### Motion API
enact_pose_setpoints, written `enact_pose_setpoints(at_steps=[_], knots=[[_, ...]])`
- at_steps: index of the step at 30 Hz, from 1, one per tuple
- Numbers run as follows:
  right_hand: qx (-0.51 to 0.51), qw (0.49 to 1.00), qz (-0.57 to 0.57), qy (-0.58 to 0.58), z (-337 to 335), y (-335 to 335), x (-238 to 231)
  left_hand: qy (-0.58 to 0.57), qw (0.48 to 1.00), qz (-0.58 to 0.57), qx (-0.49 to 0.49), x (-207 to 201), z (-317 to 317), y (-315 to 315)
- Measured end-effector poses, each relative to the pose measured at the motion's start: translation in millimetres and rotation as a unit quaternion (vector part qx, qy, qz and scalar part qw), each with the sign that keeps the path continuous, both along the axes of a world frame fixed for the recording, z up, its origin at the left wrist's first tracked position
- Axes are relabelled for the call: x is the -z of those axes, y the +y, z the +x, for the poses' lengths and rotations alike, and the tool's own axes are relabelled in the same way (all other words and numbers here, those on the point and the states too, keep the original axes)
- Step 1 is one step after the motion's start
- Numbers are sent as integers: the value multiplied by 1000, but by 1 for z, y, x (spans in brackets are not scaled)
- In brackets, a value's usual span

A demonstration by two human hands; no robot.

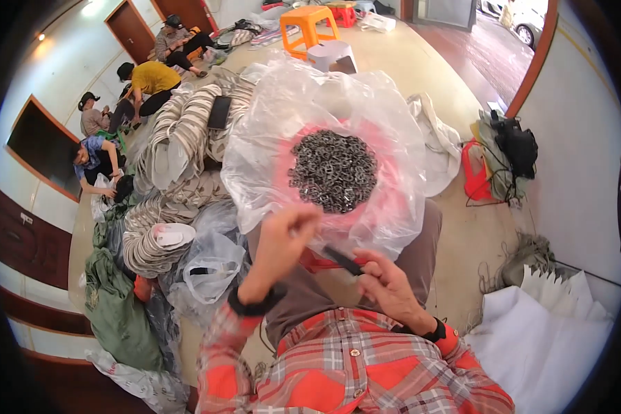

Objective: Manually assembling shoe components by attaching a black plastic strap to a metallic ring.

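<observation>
A red basin (pixel 390 207) lined with a clear plastic bag (pixel 276 110) sits in front of my knees, filled with several small grey metal buckles (pixel 332 170). My left hand (pixel 281 243) is raised at the basin's near rim with its fingers pinched together; what it pinches is too blurred to tell. My right hand (pixel 386 279) holds a black strap (pixel 343 261) over my lap, its end pointing toward the left hand. Both wrists wear black bands below plaid sleeves.
Stacks of striped grey-and-white straps (pixel 186 131) pile up at the left beside plastic bags (pixel 210 265) and green cloth (pixel 117 310). Several people sit on the floor at far left. An orange stool (pixel 309 26) and a white stool (pixel 331 55) stand behind. White sheets (pixel 545 331) lie at right.
</observation>
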State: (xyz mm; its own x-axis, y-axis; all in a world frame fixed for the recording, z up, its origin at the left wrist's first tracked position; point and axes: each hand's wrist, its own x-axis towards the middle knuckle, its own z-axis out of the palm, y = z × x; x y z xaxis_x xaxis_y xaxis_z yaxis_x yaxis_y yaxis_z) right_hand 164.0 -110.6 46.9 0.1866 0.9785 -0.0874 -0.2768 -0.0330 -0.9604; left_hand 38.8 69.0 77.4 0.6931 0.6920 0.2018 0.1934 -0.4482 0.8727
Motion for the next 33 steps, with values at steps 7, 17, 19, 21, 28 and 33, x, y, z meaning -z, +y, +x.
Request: enact_pose_setpoints(at_steps=[7,17,19,21,28,33], knots=[[36,999,-35,7,18,-26,22,122,946,297,-43,67,73,69],[-13,996,-65,54,14,-2,30,124,976,169,-62,73,82,81],[-7,996,-61,71,11,0,31,125,974,177,-71,75,84,81],[-18,996,-71,49,9,3,31,111,960,243,-80,77,84,80],[-37,996,-81,23,3,9,27,157,973,121,-120,60,93,73],[-43,995,-86,-25,-2,13,27,102,964,227,-95,74,88,72]])
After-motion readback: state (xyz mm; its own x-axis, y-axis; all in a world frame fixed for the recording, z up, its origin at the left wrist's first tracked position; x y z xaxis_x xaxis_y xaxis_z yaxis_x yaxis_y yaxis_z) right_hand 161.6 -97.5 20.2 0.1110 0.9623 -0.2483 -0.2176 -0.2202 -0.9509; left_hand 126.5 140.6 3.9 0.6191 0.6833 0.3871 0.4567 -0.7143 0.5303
